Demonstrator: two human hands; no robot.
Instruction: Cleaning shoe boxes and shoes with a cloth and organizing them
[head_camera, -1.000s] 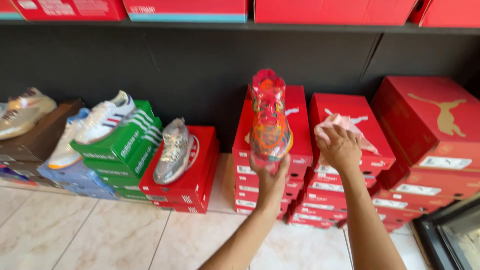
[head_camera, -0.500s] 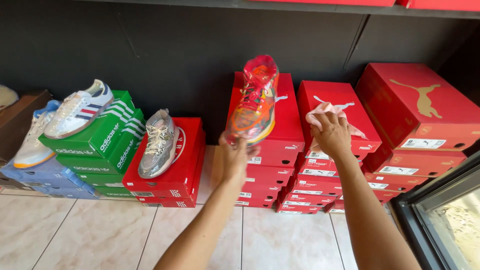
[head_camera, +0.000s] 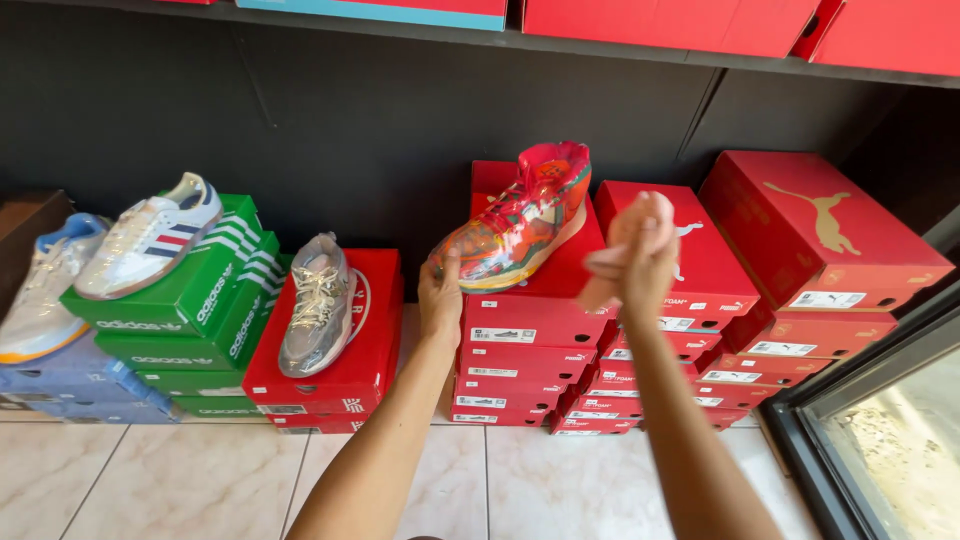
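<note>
A high-top shoe (head_camera: 515, 220) in red, orange and green lies on its sole on top of a stack of red shoe boxes (head_camera: 520, 322), toe pointing left. My left hand (head_camera: 440, 295) grips its toe end from below and in front. My right hand (head_camera: 648, 262) hovers just right of the shoe, over the neighbouring red box, and clutches a bunched pale pink cloth (head_camera: 603, 264). The hand and cloth are blurred.
A silver shoe (head_camera: 315, 300) lies on a red box left of my arm. A white sneaker (head_camera: 150, 240) tops green boxes (head_camera: 200, 310), and a blue-and-white shoe (head_camera: 40, 290) is at far left. More red boxes (head_camera: 820, 230) stand right. A dark door frame (head_camera: 850, 400) is at lower right.
My left hand brought the colourful shoe down from upright in the air to lying on the top red box. My right hand with the cloth rose a little.
</note>
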